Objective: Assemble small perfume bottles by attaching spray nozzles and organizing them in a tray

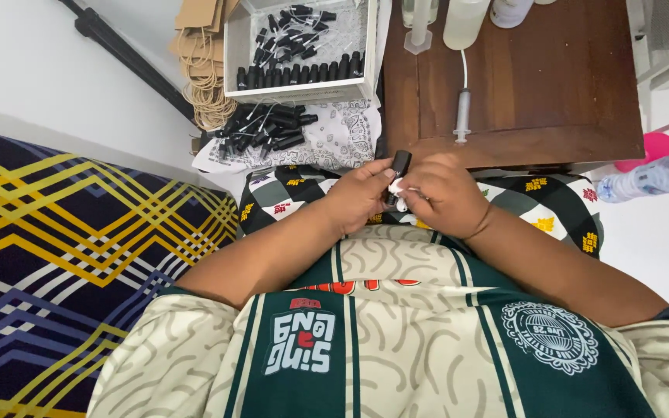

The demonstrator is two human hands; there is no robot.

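My left hand (358,195) and my right hand (444,193) meet in front of my chest, just below the near edge of a dark wooden table (551,85). Together they hold a small black bottle (399,166), upright between the fingertips. A small white piece (397,188) shows between the fingers under the bottle; what it is I cannot tell. Both hands hover over a black-and-white patterned cloth (292,186) on my lap.
A white box (234,46) with several black bottles stands at the top. More black bottles (266,128) lie on a patterned cloth below it. A syringe (463,112) on a tube lies on the table. Brown paper bags (199,46), a patterned mattress (63,255), a plastic bottle (652,176).
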